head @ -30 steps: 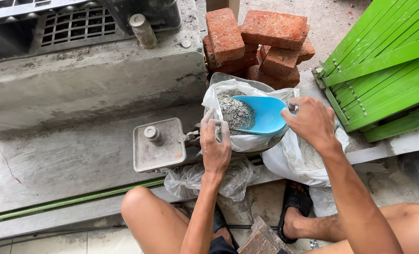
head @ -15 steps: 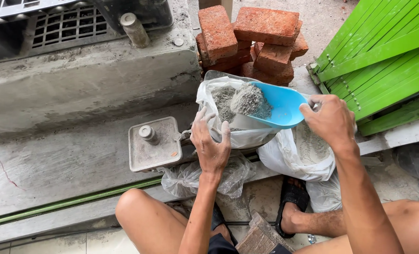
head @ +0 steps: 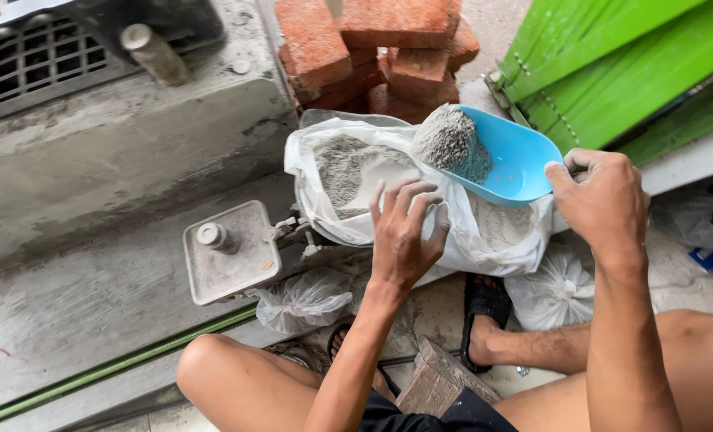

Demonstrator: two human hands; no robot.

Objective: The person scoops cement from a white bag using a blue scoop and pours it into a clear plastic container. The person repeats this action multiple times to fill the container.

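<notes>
My right hand point(head: 600, 200) grips the handle of a blue plastic scoop point(head: 508, 160) heaped with grey powder point(head: 452, 144). The scoop hangs tilted over a white plastic bag point(head: 324, 200) that sits in a metal pan and holds more grey powder. My left hand point(head: 404, 232) rests on the near rim of that bag, fingers spread over the plastic. A second white bag point(head: 500, 236) of powder lies open just below the scoop.
A balance scale with a square metal platform point(head: 228, 256) and a small weight point(head: 211, 236) stands left of the bag. Red bricks point(head: 372, 48) are stacked behind. Green slatted boards point(head: 620, 64) lean at right. Tied clear bags point(head: 304, 300) lie by my sandalled feet.
The scoop has lifted out of the lower bag with a heap of powder and moved up over the bag on the scale. My left hand has stayed on the bag's rim.
</notes>
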